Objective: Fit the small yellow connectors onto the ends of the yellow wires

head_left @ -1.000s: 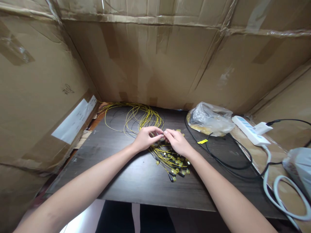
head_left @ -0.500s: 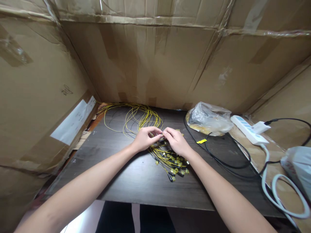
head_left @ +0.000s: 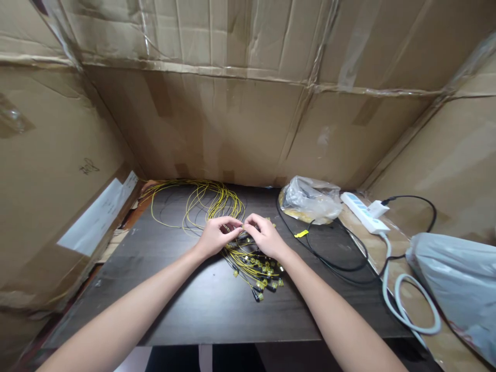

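Both hands (head_left: 242, 236) unmoved on yellow wires (head_left: 248, 256)

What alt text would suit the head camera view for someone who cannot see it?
Two bare hands, left hand and right hand, meet fingertip to fingertip over a bundle of thin yellow cables on a dark table. Cardboard walls surround it; a plastic bag and white power strip lie right.

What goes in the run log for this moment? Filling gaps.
left hand: pinching thin yellow cables | right hand: pinching same | surface: dark wooden table
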Tool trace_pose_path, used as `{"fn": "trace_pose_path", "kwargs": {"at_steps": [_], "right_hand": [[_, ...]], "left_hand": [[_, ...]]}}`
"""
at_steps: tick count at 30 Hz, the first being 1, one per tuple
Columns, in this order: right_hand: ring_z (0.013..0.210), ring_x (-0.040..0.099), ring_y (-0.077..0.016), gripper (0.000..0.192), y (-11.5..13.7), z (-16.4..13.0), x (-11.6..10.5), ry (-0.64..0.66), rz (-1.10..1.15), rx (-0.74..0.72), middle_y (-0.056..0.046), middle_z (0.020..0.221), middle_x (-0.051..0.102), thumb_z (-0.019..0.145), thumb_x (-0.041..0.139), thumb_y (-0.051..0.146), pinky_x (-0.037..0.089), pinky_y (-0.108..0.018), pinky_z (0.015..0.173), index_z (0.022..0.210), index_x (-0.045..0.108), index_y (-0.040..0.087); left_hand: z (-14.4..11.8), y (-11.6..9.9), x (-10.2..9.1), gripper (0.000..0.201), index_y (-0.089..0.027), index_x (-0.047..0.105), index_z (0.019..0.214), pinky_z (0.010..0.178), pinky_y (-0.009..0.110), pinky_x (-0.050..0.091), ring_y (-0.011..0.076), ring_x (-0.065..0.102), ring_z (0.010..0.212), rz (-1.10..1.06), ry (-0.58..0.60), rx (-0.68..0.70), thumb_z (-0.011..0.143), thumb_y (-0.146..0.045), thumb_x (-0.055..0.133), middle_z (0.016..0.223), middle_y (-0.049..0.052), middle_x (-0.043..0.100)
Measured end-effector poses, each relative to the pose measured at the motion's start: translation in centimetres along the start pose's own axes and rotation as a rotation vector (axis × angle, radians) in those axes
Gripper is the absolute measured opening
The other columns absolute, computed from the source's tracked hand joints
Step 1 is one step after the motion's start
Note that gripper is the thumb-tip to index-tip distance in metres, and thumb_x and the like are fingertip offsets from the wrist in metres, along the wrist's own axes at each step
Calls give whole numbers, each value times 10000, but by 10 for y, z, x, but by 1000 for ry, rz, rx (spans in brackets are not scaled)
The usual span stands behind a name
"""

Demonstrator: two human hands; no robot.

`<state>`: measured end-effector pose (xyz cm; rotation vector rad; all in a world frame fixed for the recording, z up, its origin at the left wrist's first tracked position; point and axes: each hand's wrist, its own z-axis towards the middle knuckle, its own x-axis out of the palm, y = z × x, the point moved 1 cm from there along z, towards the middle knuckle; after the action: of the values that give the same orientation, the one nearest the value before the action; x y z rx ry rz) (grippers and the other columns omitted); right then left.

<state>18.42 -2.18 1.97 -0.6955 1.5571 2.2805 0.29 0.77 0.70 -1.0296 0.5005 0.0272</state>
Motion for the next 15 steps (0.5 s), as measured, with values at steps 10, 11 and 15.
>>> {"fn": "trace_pose_path", "kwargs": {"at_steps": [10,11,15], "right_hand": [[646,498,-166,413,-6,1,8,25,-3,-34,-1,629,523,1018,355,352,361,-306,676,642,448,210],[661,505,-170,410,-5,1,7,18,-11,-40,-5,642,536,1018,358,356,362,-309,687,648,460,209],[737,533,-177,243,-2,0,3,-18,-13,-56,-18,770,596,971,466,332,377,-300,708,779,543,204]], "left_hand": [[-4,-4,-1,138,-151,771,903,560,195,484,104,607,583,48,26,87,864,-259,694,787,44,754],[-3,-4,0,141,-151,771,906,562,197,487,107,611,589,41,19,80,864,-262,695,790,45,754],[-2,-1,0,171,-149,774,883,552,205,484,116,617,587,-19,-18,5,855,-306,713,775,49,756]]}}
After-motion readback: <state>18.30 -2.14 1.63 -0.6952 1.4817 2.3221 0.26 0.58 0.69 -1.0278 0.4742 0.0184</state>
